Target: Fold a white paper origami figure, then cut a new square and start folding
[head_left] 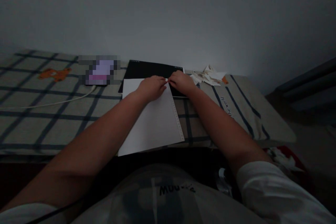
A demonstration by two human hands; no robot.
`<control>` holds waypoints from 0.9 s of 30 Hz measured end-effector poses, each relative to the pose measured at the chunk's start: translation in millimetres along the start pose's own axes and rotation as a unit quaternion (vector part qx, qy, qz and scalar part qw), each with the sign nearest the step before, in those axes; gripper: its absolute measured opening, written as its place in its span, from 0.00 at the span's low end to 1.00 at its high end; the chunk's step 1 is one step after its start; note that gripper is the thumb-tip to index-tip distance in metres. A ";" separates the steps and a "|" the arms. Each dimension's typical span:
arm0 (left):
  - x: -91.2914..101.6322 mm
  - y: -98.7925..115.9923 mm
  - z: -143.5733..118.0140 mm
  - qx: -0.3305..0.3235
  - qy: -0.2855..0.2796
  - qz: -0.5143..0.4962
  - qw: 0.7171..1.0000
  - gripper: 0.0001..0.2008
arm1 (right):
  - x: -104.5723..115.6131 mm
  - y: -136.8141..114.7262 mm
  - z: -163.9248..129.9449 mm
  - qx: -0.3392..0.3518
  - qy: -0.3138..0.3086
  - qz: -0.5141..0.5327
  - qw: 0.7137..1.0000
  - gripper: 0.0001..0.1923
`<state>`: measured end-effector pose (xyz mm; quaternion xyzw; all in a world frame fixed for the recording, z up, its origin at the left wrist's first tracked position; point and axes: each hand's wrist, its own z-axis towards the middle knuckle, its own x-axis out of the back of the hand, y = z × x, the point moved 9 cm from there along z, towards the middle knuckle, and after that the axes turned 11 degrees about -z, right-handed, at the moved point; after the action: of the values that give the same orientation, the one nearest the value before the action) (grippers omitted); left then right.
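A white sheet of paper (149,122) with a row of small holes along its right edge lies on the checked cloth, its near end reaching the table's front edge. My left hand (153,87) rests over the sheet's upper right part, fingers curled and pinching near the top right corner. Fingertip to fingertip with it, my right hand (181,82) pinches the same corner from the right. Exactly how the paper sits between the fingers is too small to make out. Under the sheet's far end and both hands lies a flat black cover (151,69) with small holes along its far edge.
Torn, crumpled paper scraps (208,76) lie right of the black cover. To the left are a phone (101,71), partly blurred, and its white cable (70,100). The checked tablecloth (65,122) runs up to a grey wall (168,17). A red container (291,157) with papers stands low on the right.
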<state>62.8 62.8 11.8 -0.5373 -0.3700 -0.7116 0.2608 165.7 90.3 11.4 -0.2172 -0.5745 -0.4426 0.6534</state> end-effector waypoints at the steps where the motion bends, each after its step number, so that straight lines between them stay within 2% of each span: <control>1: -0.4 -0.4 0.0 0.001 0.002 0.003 1.000 0.23 | 0.2 -1.2 -0.9 0.010 -0.004 -0.011 1.000 0.17; 4: -3.1 -0.5 0.1 -0.002 0.007 0.015 1.000 0.23 | -0.5 -1.9 -3.6 0.034 -0.008 -0.022 0.999 0.17; 10: -8.0 3.1 -0.7 -0.006 -0.004 0.024 1.000 0.23 | -6.1 6.6 -4.5 0.047 0.013 0.018 0.999 0.17; 27: -6.9 2.6 -2.0 0.006 0.003 0.002 1.000 0.22 | -2.9 7.1 -9.9 0.030 0.012 0.006 0.999 0.19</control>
<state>65.6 59.5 5.5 -0.5346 -0.3725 -0.7103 0.2664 177.3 87.1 7.9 -0.1957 -0.5784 -0.4233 0.6693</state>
